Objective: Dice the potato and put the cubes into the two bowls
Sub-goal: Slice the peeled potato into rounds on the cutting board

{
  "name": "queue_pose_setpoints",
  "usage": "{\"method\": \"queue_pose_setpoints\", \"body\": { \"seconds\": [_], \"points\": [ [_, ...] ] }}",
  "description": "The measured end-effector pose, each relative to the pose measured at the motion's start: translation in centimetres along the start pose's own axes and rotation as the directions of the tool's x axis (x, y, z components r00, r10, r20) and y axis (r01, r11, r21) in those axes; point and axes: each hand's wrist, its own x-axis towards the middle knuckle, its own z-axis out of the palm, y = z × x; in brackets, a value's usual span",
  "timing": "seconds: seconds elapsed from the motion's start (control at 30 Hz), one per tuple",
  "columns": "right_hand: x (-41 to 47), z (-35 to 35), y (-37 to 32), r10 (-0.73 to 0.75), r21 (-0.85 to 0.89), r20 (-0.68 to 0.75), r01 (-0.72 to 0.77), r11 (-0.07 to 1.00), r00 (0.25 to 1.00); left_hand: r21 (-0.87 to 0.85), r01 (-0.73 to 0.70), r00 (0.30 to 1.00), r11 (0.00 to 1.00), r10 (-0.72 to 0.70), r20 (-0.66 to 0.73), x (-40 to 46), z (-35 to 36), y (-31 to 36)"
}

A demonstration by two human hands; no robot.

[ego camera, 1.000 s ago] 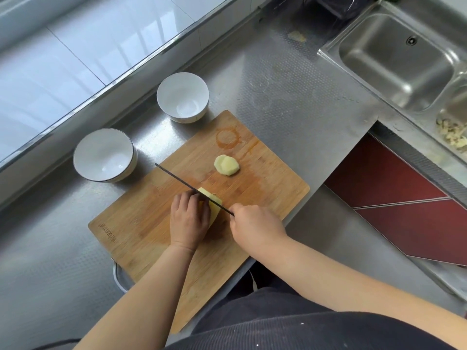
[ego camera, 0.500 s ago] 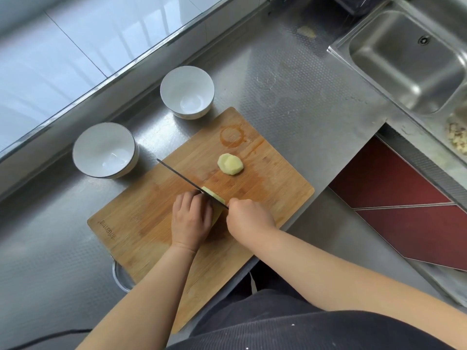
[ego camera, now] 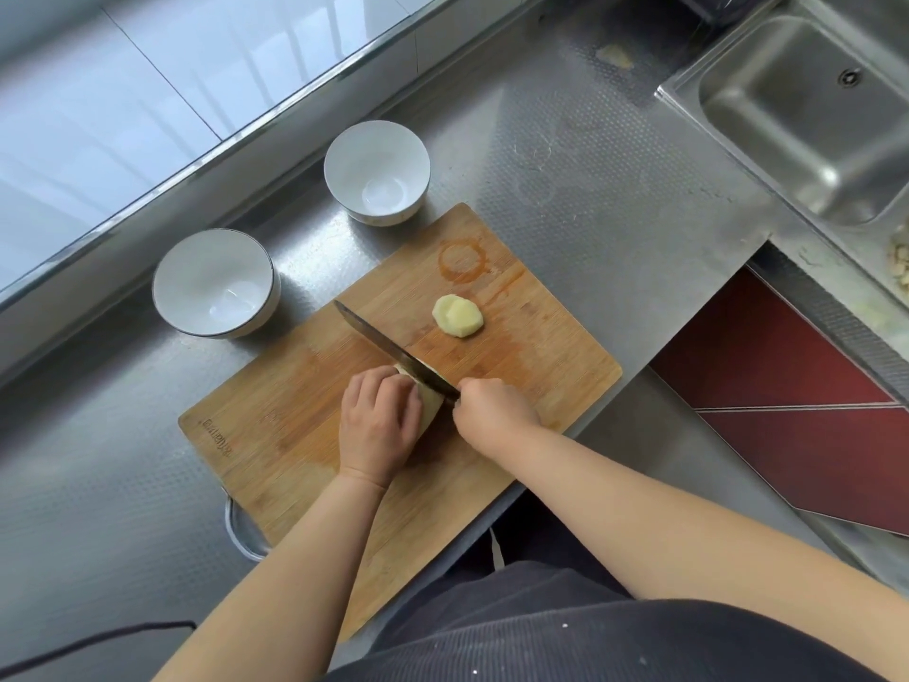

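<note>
While the pale peeled potato piece (ego camera: 430, 396) sits mid-board under your curled left hand (ego camera: 378, 420), keep knuckles ahead of the dark-bladed knife (ego camera: 393, 354) your right hand (ego camera: 494, 411) grips; slice evenly. White bowls (ego camera: 214, 283) empty.

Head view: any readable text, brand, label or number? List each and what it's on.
Brand mark near the left corner of the cutting board: a short printed or burned-in mark at, too small and blurred to read.
Bowls, knife, counter, sink: no text visible.
Nothing else in the view carries any legible word, number or sign.
</note>
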Motion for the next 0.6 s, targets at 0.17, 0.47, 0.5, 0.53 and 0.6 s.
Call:
{"method": "queue_pose_setpoints", "body": {
  "seconds": [0.17,0.47,0.5,0.53,0.6],
  "points": [
    [-2.0,0.0,0.5,-0.081,-0.027,-0.078,0.079,0.997,0.994,0.041,0.018,0.999,0.999,-0.019,0.035,-1.0,-0.3,-0.2],
    [-6.5,-0.7,-0.4,-0.164,-0.068,-0.157,0.155,0.986,0.974,0.102,0.035,0.996,0.994,-0.043,0.079,-1.0,0.0,-0.2],
    [-6.7,-0.6,-0.6,-0.162,-0.068,-0.164,0.153,0.986,0.973,0.115,0.033,0.995,0.993,-0.043,0.086,-1.1,0.0,-0.3],
    [-6.8,-0.6,-0.6,-0.155,-0.061,-0.170,0.147,0.987,0.973,0.126,0.034,0.995,0.991,-0.046,0.093,-1.2,0.1,-0.4],
    [-6.7,-0.6,-0.7,-0.137,-0.051,-0.174,0.130,0.990,0.975,0.128,0.034,0.994,0.991,-0.046,0.096,-1.1,0.1,-0.4]
  ]
}}
